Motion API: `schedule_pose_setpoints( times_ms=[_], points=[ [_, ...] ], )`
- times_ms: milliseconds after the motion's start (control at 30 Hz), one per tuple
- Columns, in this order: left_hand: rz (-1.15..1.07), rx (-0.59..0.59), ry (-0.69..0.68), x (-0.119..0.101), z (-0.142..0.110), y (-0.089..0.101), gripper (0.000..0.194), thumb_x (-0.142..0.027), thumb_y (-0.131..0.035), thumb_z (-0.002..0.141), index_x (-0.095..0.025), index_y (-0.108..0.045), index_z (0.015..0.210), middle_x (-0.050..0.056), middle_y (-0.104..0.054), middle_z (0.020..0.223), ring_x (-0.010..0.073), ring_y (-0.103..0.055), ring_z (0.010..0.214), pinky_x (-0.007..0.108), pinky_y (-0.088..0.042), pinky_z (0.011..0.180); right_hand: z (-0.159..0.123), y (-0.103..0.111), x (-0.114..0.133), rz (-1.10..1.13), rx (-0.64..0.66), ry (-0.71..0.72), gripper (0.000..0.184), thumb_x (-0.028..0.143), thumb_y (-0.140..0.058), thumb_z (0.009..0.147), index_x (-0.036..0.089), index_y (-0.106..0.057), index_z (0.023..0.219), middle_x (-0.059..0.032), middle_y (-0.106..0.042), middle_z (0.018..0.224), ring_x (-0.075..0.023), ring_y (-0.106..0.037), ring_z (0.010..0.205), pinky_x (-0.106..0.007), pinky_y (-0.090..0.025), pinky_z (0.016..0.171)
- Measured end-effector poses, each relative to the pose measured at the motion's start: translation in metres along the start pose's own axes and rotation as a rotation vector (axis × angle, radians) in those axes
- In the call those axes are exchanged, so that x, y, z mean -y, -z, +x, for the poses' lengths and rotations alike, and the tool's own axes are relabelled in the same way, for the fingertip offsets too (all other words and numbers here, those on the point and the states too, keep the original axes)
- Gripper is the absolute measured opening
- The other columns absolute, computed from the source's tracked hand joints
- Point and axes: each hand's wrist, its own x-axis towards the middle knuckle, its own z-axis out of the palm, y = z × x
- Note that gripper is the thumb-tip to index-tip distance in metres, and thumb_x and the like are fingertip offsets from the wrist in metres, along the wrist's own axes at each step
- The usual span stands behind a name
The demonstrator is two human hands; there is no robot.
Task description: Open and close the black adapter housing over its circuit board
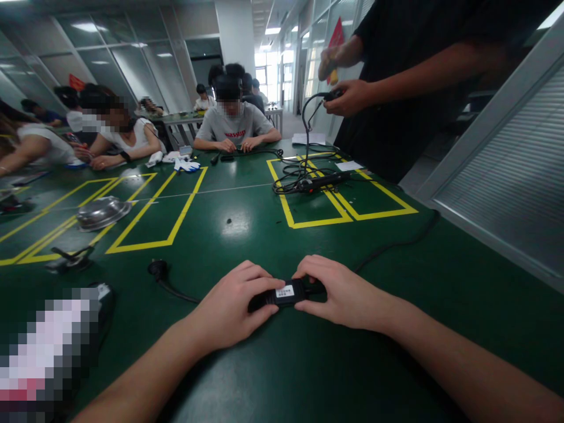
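Between my two hands is a small black box with a white printed label (284, 291), set in line on a black power cord. My left hand (240, 299) grips its left end, with the thumb below and fingers above. At the right end, my right hand (330, 291) pinches the box between thumb and fingers. A black power plug (157, 269) lies on the table to the left, its cord (180, 294) running under my left hand. Another stretch of black cord (392, 245) leads from behind my right hand toward the table's right edge.
The green table (238, 247) carries yellow tape rectangles. A metal bowl (102, 212) and a small dark tool (70, 258) lie left. Coiled black cable (304, 176) sits ahead. A standing person (352, 97) works at right; a seated person (238, 126) handles a cord opposite.
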Motion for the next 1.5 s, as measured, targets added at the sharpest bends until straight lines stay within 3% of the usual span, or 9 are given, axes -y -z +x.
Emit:
schedule_pose_setpoints(
  times_ms=[233,367,500,633,767,833,1167,1300,1500],
  points=[
    [-0.075,-0.122,0.093,0.001,-0.001,0.000,0.023,-0.028,-0.060,0.104,-0.022,-0.071,0.123,0.009,-0.076,0.112,0.0249,-0.067,0.102,0.041,-0.058,0.093,-0.002,0.002,0.003,0.015,-0.026,-0.052,0.038,0.028,-0.082,0.089,0.022,-0.057,0.117,-0.0067,-0.070,0.109,-0.0244,-0.067,0.094,-0.037,-0.051,0.081],
    [0.023,-0.245,0.234,0.010,-0.001,-0.003,0.017,-0.029,-0.062,0.102,-0.021,-0.069,0.114,0.009,-0.075,0.107,0.0266,-0.067,0.102,0.043,-0.058,0.093,-0.002,0.006,0.006,-0.005,-0.021,-0.118,0.028,0.027,-0.073,0.093,0.023,-0.051,0.109,-0.0049,-0.067,0.099,-0.0221,-0.064,0.084,-0.034,-0.046,0.072],
    [0.068,-0.181,0.277,0.019,0.001,-0.006,0.013,-0.026,-0.064,0.100,-0.022,-0.069,0.111,0.009,-0.076,0.113,0.0287,-0.068,0.109,0.048,-0.058,0.098,-0.002,0.004,0.007,-0.051,0.008,-0.062,0.016,0.016,-0.068,0.093,0.022,-0.055,0.100,-0.0050,-0.066,0.097,-0.0230,-0.063,0.087,-0.035,-0.046,0.075],
    [0.115,-0.175,0.192,0.013,0.000,-0.002,0.010,-0.027,-0.061,0.102,-0.022,-0.069,0.103,0.012,-0.072,0.129,0.0288,-0.068,0.117,0.047,-0.056,0.102,-0.002,0.000,0.005,-0.034,0.017,-0.015,0.012,0.011,-0.065,0.094,0.021,-0.059,0.098,-0.0051,-0.068,0.098,-0.0222,-0.064,0.088,-0.036,-0.048,0.079],
    [0.169,-0.043,0.150,0.000,-0.003,0.006,0.005,-0.026,-0.062,0.099,-0.022,-0.063,0.095,0.004,-0.069,0.097,0.0202,-0.066,0.080,0.032,-0.051,0.072,-0.002,0.000,0.006,-0.034,0.016,-0.021,0.014,0.009,-0.066,0.093,0.021,-0.059,0.095,-0.0036,-0.068,0.094,-0.0203,-0.063,0.083,-0.033,-0.046,0.074],
    [0.195,0.031,0.122,-0.003,-0.004,0.008,0.005,-0.022,-0.063,0.097,-0.023,-0.061,0.092,0.001,-0.067,0.088,0.0188,-0.063,0.073,0.030,-0.044,0.066,-0.001,0.001,0.007,-0.034,0.017,-0.027,0.014,0.010,-0.067,0.093,0.021,-0.059,0.093,-0.0028,-0.068,0.092,-0.0191,-0.062,0.080,-0.032,-0.045,0.072],
    [0.079,0.067,0.133,0.001,-0.003,0.006,0.007,-0.017,-0.065,0.097,-0.022,-0.062,0.092,-0.001,-0.067,0.083,0.0161,-0.061,0.070,0.027,-0.040,0.065,-0.003,-0.002,0.003,0.006,0.005,-0.029,0.011,0.016,-0.072,0.095,0.020,-0.062,0.095,-0.0025,-0.069,0.093,-0.0174,-0.062,0.079,-0.030,-0.044,0.071],
    [0.051,0.026,0.115,0.001,-0.004,0.008,0.007,-0.019,-0.066,0.098,-0.021,-0.065,0.092,-0.001,-0.066,0.081,0.0151,-0.058,0.068,0.027,-0.039,0.065,-0.003,0.004,0.004,0.067,-0.015,0.019,0.011,0.010,-0.065,0.095,0.020,-0.062,0.091,-0.0010,-0.066,0.088,-0.0156,-0.058,0.074,-0.029,-0.043,0.071],
    [0.031,0.063,0.104,0.002,-0.004,0.008,0.011,-0.013,-0.066,0.097,-0.021,-0.067,0.090,-0.002,-0.066,0.079,0.0142,-0.058,0.066,0.027,-0.041,0.065,-0.002,0.008,0.006,0.027,0.037,-0.020,0.016,0.007,-0.065,0.095,0.021,-0.062,0.087,-0.0014,-0.066,0.087,-0.0176,-0.060,0.078,-0.030,-0.044,0.073]
  ],
)
